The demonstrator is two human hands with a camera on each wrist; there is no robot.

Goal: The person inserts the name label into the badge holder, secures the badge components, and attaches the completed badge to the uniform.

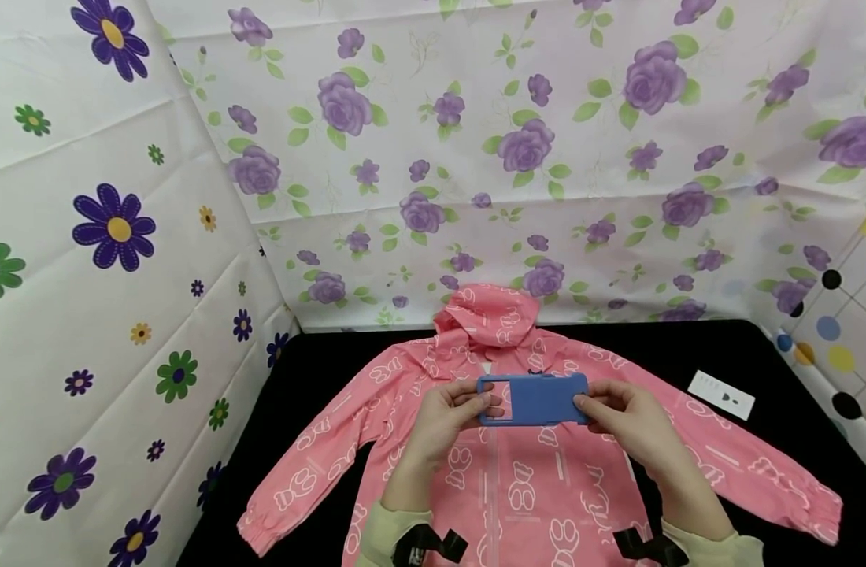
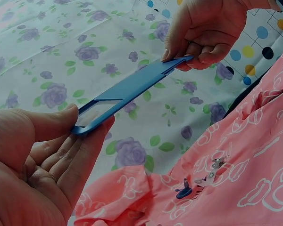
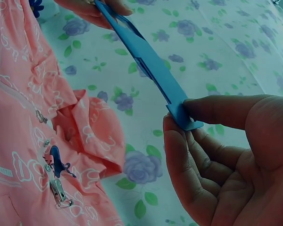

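Observation:
A blue phone case (image 1: 546,399) with a wide cut-out at one end is held level above a pink hooded jacket (image 1: 521,472). My left hand (image 1: 443,417) pinches the cut-out end between thumb and fingers. At the solid end, my right hand (image 1: 627,409) pinches the case with the thumb on its near face. In the left wrist view the case (image 2: 132,82) spans the two hands, tilted in that picture. On the jacket below lie a small dark-blue piece (image 2: 184,189) and small silver metal pieces (image 3: 59,190), whose kind I cannot tell.
The jacket lies spread on a black table (image 1: 334,354), its sleeves out to both sides. A white card (image 1: 721,394) with small dark marks lies by the right sleeve. Flower-patterned sheets (image 1: 419,157) hang behind and at the left; a dotted one (image 1: 840,323) is at the right.

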